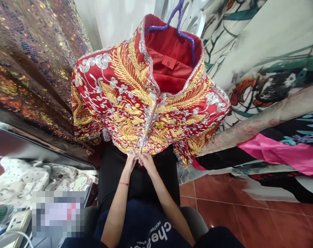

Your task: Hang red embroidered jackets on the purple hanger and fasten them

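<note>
Pinched at the bottom front edge of the red jacket [128,103], our two hands sit side by side near six o'clock in our view. Our left hand [131,162], its wrist ringed by a red cord [124,183], grasps the hem at the left of the front seam; our right hand [147,162] grips just beside it, fingers bent inward. What exactly lies between the fingertips is too small to tell.

We have the jacket spread before us from ten o'clock round to two, its hem over our black-clad lap [108,175]. At twelve to one o'clock a purple hanger [180,33] rises from the standing collar, and a label [168,62] marked S shows inside.

As we judge it, most of the closing looks done: the two front edges meet along the silver-trimmed line running from the collar's base toward seven o'clock. The hem, where our fingers are, seems the part left in hand; we cannot tell whether it is fastened.

Sequined cloth [40,51] hangs at ten o'clock, painted fabric [249,41] at two, and pink cloth [275,153] between three and four.
</note>
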`<state>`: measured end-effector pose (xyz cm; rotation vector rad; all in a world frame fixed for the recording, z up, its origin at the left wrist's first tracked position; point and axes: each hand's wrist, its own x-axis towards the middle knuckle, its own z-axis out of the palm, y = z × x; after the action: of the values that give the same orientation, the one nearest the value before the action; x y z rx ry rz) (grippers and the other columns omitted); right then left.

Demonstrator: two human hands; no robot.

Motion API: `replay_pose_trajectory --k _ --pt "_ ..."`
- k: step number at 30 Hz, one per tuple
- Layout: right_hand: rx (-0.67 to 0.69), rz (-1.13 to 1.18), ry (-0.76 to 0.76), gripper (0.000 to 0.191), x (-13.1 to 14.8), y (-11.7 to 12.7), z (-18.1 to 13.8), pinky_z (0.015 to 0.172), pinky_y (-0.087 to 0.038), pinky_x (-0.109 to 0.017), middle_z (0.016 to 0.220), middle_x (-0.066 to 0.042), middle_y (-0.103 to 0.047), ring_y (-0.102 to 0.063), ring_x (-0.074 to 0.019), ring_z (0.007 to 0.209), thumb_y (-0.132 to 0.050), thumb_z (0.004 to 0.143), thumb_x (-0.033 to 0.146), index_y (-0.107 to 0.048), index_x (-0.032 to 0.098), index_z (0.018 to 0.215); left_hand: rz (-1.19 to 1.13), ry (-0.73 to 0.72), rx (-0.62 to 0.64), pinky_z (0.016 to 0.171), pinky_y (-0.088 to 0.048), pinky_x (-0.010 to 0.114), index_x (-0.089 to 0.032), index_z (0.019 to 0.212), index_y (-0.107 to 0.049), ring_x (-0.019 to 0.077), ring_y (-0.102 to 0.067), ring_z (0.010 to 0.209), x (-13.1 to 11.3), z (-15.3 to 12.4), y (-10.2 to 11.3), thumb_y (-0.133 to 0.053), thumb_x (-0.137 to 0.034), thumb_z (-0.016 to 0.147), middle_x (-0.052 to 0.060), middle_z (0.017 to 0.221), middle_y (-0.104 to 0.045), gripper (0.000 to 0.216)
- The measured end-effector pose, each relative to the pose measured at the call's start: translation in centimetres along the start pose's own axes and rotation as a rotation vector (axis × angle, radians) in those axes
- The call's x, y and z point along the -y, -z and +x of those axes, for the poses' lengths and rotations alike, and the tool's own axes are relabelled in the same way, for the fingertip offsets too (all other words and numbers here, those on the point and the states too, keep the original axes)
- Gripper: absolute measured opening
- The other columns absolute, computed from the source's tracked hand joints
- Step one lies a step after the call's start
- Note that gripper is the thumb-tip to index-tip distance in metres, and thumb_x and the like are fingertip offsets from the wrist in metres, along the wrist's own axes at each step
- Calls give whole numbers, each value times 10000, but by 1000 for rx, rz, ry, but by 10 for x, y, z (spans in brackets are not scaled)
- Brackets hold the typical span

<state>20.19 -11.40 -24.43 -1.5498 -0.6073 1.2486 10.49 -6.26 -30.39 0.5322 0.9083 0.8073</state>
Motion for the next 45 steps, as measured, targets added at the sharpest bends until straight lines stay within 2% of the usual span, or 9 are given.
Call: replay_pose_trajectory --k 5,16,23,28,33,35,38,41,45 --pt "18 91 -33 336 5 -1 -3 466 -324 -225 493 28 -561 -429 -70 408 -617 699 516 -629 194 603 55 9 59 612 -498 297 -132 592 -609 125 -566 524 2 -2 2 -889 -425 612 -6 531 -577 405" --pt "-91 161 -120 269 24 1 10 452 -297 -219 426 28 -509 -399 -68 397 -614 629 409 -535 199 481 163 -119 -35 1046 -502 414 -138 777 -775 267 -725 982 -4 -1 -4 -933 -346 585 80 859 -783 324" --pt "-101 238 51 271 78 0 3 471 -329 -225 457 41 -472 -397 -79 443 -569 694 433 -562 205 547 252 -192 -75 1130 -450 439 -120 1032 -766 272 -693 1121 -15 -5 -3 -903 -367 633 122 1117 -770 489" --pt "-2 252 196 252 123 2 -4 488 -356 -239 509 34 -500 -416 -88 465 -570 736 426 -605 200 630 360 -131 -58 1001 -532 419 -119 1082 -736 238 -728 972 -31 -15 -3 -851 -464 691 141 1060 -773 534" --pt "10 288 222 266 121 -4 -15 483 -292 -235 507 38 -502 -407 -78 456 -566 715 441 -627 189 655 617 12 -34 619 -488 281 -180 571 -619 148 -572 515 -58 -36 -7 -873 -479 620 24 503 -617 395" --pt "22 301 235 269 116 -8 -21 489 -283 -235 508 39 -499 -406 -78 464 -562 719 440 -624 189 645 787 -48 -22 583 -415 237 -193 532 -554 119 -507 506 -77 -46 -19 -869 -416 602 -32 489 -558 392" --pt "34 329 274 275 113 -13 -29 505 -291 -239 507 39 -476 -399 -80 484 -556 735 425 -586 195 589 1196 -412 -3 618 -368 224 -196 653 -555 116 -515 584 -107 -59 -49 -666 -377 799 -37 624 -586 258" --pt "46 322 301 295 115 -13 -35 500 -258 -244 486 44 -429 -355 -76 481 -557 739 414 -535 200 537 1337 -693 -132 654 -370 227 -206 729 -539 130 -548 641 -122 -70 -75 -585 -300 835 -23 690 -598 149" --pt "94 296 274 282 119 -11 -41 486 -221 -241 468 59 -389 -313 -71 472 -569 735 424 -531 203 564 1385 -768 -66 647 -380 227 -212 802 -561 144 -579 647 -122 -73 -81 -535 -212 837 -7 720 -621 43"
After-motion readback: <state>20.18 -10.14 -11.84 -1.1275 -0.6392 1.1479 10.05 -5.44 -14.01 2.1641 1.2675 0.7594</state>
